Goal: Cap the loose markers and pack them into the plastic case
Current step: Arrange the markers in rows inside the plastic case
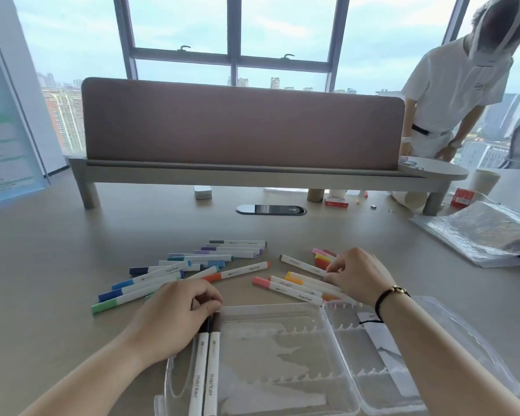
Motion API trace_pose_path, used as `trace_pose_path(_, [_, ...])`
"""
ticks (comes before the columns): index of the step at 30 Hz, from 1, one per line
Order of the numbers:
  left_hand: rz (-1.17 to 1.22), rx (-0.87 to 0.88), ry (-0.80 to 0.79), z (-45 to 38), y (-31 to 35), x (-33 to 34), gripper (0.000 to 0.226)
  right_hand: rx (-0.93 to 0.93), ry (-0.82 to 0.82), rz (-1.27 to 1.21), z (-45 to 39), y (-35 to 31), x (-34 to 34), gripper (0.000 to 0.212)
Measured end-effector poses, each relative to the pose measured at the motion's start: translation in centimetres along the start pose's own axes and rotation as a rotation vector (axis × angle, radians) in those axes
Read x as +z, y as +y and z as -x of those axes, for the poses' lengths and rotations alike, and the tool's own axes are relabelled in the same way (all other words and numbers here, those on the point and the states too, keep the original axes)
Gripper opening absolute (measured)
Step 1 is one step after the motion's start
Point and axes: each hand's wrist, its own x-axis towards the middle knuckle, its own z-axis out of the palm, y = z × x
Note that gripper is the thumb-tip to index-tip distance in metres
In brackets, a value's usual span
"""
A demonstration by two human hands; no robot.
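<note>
A clear plastic case (282,349) lies open at the table's near edge, its lid (403,349) folded out to the right. Two white markers (206,370) with dark caps lie side by side in its left slots. My left hand (174,316) curls over their capped ends and presses them down. My right hand (357,277) reaches into the warm-coloured marker pile (294,285) and pinches a white marker (305,265) by its end. Blue, green and purple markers (174,271) are spread to the left, with an orange marker (237,273) between the piles.
A pink desk divider (240,124) on a shelf stands across the table's far side. A cable port (270,209) sits in the middle. A crinkled plastic bag (481,232), cups and red boxes lie at the right. Another person (451,94) stands beyond the divider.
</note>
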Motion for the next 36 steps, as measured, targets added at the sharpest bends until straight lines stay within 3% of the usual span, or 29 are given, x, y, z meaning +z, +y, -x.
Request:
trace_pose_path(5, [0.006, -0.001, -0.043, 0.1, 0.2, -0.4, 0.007, -0.034, 0.042, 0.134, 0.7, -1.4, -0.5, 0.016])
trace_pose_path(9, [-0.037, 0.011, -0.022, 0.3, 0.2, -0.4, 0.011, -0.109, 0.032, -0.223, 2.2, -4.6, -2.0, 0.016])
trace_pose_path(11, [-0.025, 0.003, 0.039, 0.4, 0.2, -0.4, 0.015, -0.135, -0.051, -0.444, 3.6, -6.4, -1.7, 0.010])
trace_pose_path(15, [0.153, 0.005, 0.254, 0.5, 0.4, -0.6, 0.024, -0.196, -0.201, -0.597, 5.9, -7.1, 1.0, 0.011])
trace_pose_path(17, [0.207, 0.027, 0.287, 0.5, 0.6, -0.7, 0.032, -0.200, -0.239, -0.681, 6.3, -6.9, 1.6, 0.010])
trace_pose_path(21, [0.266, 0.088, 0.143, 0.6, 1.0, -0.8, 0.015, -0.144, -0.255, -1.018, 6.9, -8.0, 1.6, 0.010])
trace_pose_path(26, [0.381, 0.112, 0.064, 1.1, 1.7, -0.8, 0.010, -0.063, -0.309, -1.334, 7.4, -8.7, 1.4, 0.006])
trace_pose_path(30, [0.435, 0.129, 0.012, 1.3, 2.2, -1.2, 0.009, -0.029, -0.377, -1.418, 7.4, -8.5, 1.2, 0.019])
trace_pose_path(36, [0.573, 0.139, -0.115, 1.4, 2.3, -1.6, 0.018, -0.046, -0.466, -1.431, 7.7, -8.7, 1.4, 0.022])
